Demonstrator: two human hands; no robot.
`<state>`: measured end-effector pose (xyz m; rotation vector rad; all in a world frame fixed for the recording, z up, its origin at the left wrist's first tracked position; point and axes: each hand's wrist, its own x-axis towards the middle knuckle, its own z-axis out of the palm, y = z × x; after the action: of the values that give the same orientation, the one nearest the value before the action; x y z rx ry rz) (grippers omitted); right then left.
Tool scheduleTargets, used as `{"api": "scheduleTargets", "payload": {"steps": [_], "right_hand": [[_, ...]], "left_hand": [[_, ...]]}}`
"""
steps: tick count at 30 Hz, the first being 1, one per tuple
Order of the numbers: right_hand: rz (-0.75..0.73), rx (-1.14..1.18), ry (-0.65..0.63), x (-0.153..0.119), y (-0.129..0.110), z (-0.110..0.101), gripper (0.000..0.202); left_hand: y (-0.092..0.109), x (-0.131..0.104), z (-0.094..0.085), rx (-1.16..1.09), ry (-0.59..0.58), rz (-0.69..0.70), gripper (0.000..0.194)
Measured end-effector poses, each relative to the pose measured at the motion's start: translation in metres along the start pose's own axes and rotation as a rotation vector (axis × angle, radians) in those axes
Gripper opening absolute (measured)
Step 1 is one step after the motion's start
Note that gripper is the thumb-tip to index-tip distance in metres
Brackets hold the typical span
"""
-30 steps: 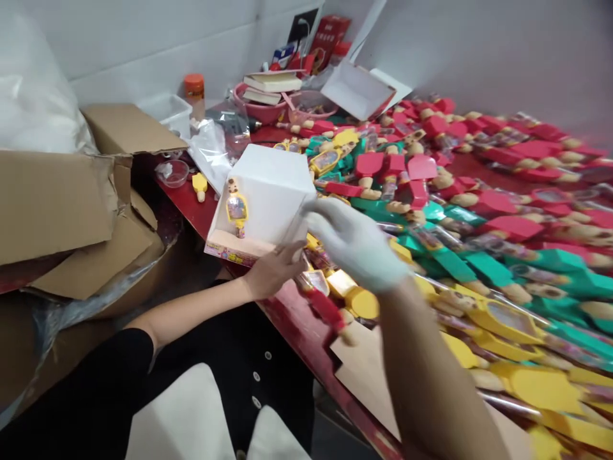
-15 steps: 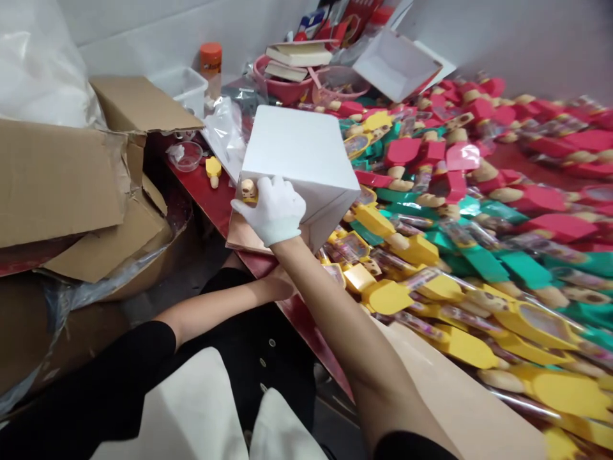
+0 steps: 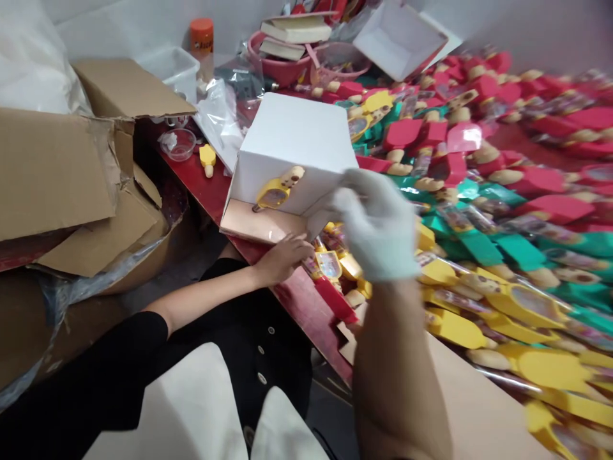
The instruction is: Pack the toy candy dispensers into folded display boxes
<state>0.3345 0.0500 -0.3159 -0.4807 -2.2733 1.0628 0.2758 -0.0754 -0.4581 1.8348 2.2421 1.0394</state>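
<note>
An open white cardboard box (image 3: 294, 124) lies on its side, its opening towards me. Inside, a yellow toy with a clear window and a spotted tan end (image 3: 274, 197) rests on the tan inner wall. My bare left hand (image 3: 286, 257) is at the box's lower front corner, fingers stretched out, beside a few yellow toys (image 3: 328, 263). To the right of the opening, my white-gloved right hand (image 3: 376, 220) is smeared by motion. Its fingers seem bent, but whether they hold anything cannot be made out.
Heaps of pink toys (image 3: 405, 134), green toys (image 3: 488, 259) and yellow toys (image 3: 558, 370) cover the table's right side. Brown cartons (image 3: 57, 176) stand at the left. Behind are a pink basin (image 3: 282, 70) with small boxes, an orange-capped jar (image 3: 202, 38) and a clear cup (image 3: 181, 145).
My right hand has let go of the yellow toy in the box and swung right, out of the opening. My left hand has come into view from behind the right forearm.
</note>
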Motion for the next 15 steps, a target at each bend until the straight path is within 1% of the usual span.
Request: {"api": "scheduleTargets", "payload": {"steps": [1,2,3,4,5,6,7,8,9,10,11,12,13,14,15], "right_hand": [[0.03,0.013,0.091,-0.015,0.002,-0.022,0.039],[0.067,-0.035,0.118,-0.032,0.005,-0.042,0.039],[0.082,-0.104,0.032,-0.049,0.009,-0.057,0.044],[0.057,-0.116,-0.086,-0.066,0.013,-0.065,0.054],[0.034,-0.087,-0.219,-0.081,0.014,-0.068,0.066],[0.001,-0.044,-0.325,-0.093,0.014,-0.064,0.076],[-0.027,-0.001,-0.371,-0.103,0.011,-0.057,0.079],[-0.038,0.019,-0.364,-0.109,0.005,-0.048,0.074],[-0.036,0.01,-0.322,-0.112,-0.001,-0.039,0.062],[-0.019,-0.02,-0.256,-0.112,-0.008,-0.032,0.047],[0.007,-0.048,-0.192,-0.109,-0.015,-0.028,0.036],[0.035,-0.066,-0.135,-0.103,-0.021,-0.027,0.031],[0.04,-0.07,-0.076,-0.096,-0.027,-0.027,0.03],[0.015,-0.075,-0.014,-0.087,-0.031,-0.027,0.031],[-0.037,-0.083,0.051,-0.077,-0.034,-0.025,0.031]], "left_hand": [[0.002,-0.005,-0.007,-0.031,0.046,-0.02,0.032],[0.003,-0.011,-0.014,-0.057,0.087,-0.047,0.03],[0.005,-0.017,-0.019,-0.071,0.123,-0.083,0.027],[0.007,-0.022,-0.024,-0.074,0.152,-0.122,0.023],[0.009,-0.026,-0.027,-0.067,0.175,-0.161,0.02],[0.011,-0.029,-0.029,-0.048,0.194,-0.194,0.019],[0.012,-0.031,-0.031,-0.017,0.205,-0.203,0.02],[0.012,-0.032,-0.032,0.023,0.21,-0.19,0.022],[0.01,-0.032,-0.033,0.069,0.209,-0.162,0.023],[0.008,-0.032,-0.034,0.119,0.204,-0.134,0.027],[0.005,-0.031,-0.035,0.169,0.199,-0.118,0.035],[0.001,-0.031,-0.035,0.224,0.19,-0.118,0.043],[-0.003,-0.032,-0.035,0.278,0.169,-0.129,0.048],[-0.007,-0.032,-0.034,0.33,0.138,-0.139,0.046],[-0.009,-0.033,-0.032,0.378,0.103,-0.139,0.039]]}}
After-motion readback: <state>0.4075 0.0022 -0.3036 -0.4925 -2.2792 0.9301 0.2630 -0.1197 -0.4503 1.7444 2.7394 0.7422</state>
